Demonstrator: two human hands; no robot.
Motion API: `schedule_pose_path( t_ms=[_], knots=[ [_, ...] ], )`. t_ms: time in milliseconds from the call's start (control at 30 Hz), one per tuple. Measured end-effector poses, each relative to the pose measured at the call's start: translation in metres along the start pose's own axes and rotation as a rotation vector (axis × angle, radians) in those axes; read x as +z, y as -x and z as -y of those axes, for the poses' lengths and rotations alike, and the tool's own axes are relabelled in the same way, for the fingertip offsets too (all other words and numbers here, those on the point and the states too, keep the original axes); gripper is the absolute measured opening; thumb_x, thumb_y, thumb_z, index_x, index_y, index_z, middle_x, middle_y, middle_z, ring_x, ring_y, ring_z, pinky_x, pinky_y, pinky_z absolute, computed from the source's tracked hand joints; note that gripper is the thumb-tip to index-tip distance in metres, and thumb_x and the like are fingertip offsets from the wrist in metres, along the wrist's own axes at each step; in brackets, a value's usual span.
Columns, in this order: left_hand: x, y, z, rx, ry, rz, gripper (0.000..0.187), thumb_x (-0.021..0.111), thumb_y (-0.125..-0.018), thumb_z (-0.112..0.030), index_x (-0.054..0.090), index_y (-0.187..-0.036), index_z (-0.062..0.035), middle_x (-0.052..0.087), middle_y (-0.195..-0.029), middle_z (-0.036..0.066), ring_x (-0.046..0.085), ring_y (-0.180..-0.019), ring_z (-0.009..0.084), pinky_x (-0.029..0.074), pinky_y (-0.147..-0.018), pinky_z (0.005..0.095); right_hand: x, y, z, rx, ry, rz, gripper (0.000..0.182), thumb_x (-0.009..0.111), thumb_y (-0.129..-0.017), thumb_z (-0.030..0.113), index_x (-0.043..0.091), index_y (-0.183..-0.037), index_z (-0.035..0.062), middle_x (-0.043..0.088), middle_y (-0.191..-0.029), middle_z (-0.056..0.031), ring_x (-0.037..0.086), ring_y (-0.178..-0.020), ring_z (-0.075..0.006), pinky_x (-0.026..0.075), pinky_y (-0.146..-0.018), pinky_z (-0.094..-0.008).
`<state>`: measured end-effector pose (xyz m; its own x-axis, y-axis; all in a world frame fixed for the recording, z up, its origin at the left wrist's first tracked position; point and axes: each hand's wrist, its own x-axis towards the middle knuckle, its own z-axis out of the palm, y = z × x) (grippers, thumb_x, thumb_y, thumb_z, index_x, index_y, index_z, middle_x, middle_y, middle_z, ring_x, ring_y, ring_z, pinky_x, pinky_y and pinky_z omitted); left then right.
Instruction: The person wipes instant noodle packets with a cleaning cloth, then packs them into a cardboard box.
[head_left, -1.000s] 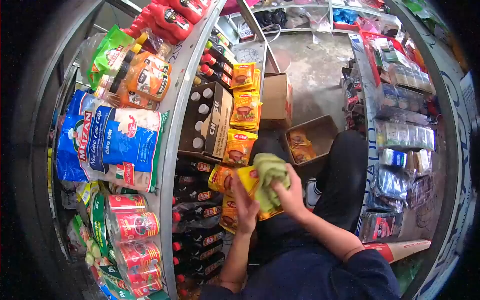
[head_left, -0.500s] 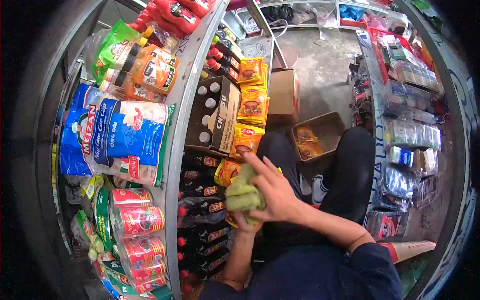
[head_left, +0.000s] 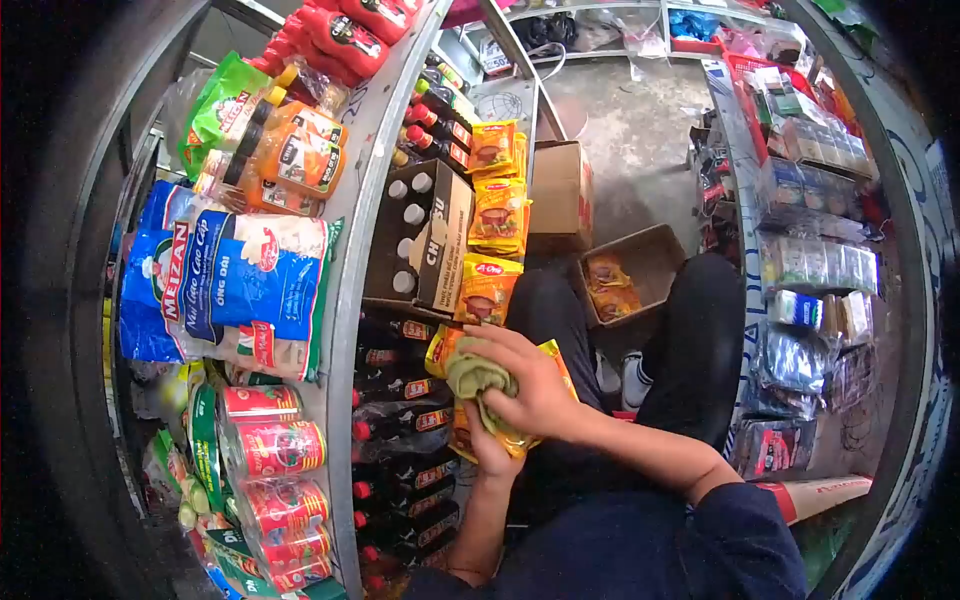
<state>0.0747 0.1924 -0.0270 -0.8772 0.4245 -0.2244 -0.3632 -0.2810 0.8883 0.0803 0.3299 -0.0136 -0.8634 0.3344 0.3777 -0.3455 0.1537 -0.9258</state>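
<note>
My right hand is closed around a crumpled green cloth. The cloth rests on a yellow seasoning packet, whose printed middle lies largely hidden under cloth and fingers. From below, my left hand grips this packet, its thumb lying along the front. More yellow packets are lined up on the shelf just beyond my hands. To the left of them stand dark sauce bottles with red caps.
An open carton with a few yellow packets sits on the floor beyond my knees, near a brown box. A sauce carton holds white-capped bottles. Blue noodle bags and red cans crowd the left shelf; wrapped goods fill the right.
The cloth has bunched up and moved slightly up with my right hand. More of the yellow packet now shows around my hands. The view has shifted slightly.
</note>
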Motion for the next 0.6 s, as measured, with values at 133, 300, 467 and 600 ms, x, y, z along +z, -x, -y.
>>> schedule_pose_path(
  t_ms=[133,300,467,600],
  knots=[
    [-0.016,-0.02,-0.015,0.08,0.01,0.134,0.071,0.03,-0.105,-0.061,0.026,-0.158,-0.0145,0.033,-0.16,0.01,0.033,-0.148,0.0266,0.029,-0.121,0.045,0.014,0.019,-0.006,-0.116,-0.003,-0.08,0.06,0.065,-0.068,0.006,0.063,-0.128,0.0074,0.052,-0.147,-0.0192,0.047,-0.138,-0.0409,0.038,-0.115,-0.0512],
    [0.005,-0.01,-0.014,-0.02,0.237,0.223,0.069,0.029,-0.106,-0.06,0.026,-0.159,-0.0157,0.035,-0.158,0.009,0.033,-0.147,0.0247,0.029,-0.12,0.0426,0.009,0.03,0.02,-0.116,0.099,-0.055,0.064,0.066,-0.067,0.005,0.063,-0.13,0.0099,0.052,-0.147,-0.0174,0.046,-0.139,-0.0412,0.037,-0.116,-0.0509],
    [0.003,0.006,-0.006,-0.004,0.013,-0.001,0.063,0.026,-0.108,-0.054,0.03,-0.157,-0.0134,0.043,-0.153,0.007,0.042,-0.141,0.0243,0.035,-0.117,0.0423,0.005,0.018,-0.01,-0.032,-0.094,-0.179,0.06,0.061,-0.068,0.002,0.06,-0.128,0.0033,0.055,-0.143,-0.0231,0.051,-0.134,-0.0417,0.041,-0.112,-0.0455],
    [0.001,-0.02,-0.023,0.003,0.223,0.267,0.074,0.028,-0.104,-0.064,0.027,-0.158,-0.0133,0.039,-0.156,0.011,0.039,-0.143,0.0272,0.03,-0.12,0.0443,0.021,0.053,0.015,-0.076,0.032,-0.143,0.066,0.065,-0.066,0.005,0.062,-0.132,0.01,0.054,-0.145,-0.0178,0.044,-0.14,-0.0421,0.036,-0.116,-0.0527]
  ],
)
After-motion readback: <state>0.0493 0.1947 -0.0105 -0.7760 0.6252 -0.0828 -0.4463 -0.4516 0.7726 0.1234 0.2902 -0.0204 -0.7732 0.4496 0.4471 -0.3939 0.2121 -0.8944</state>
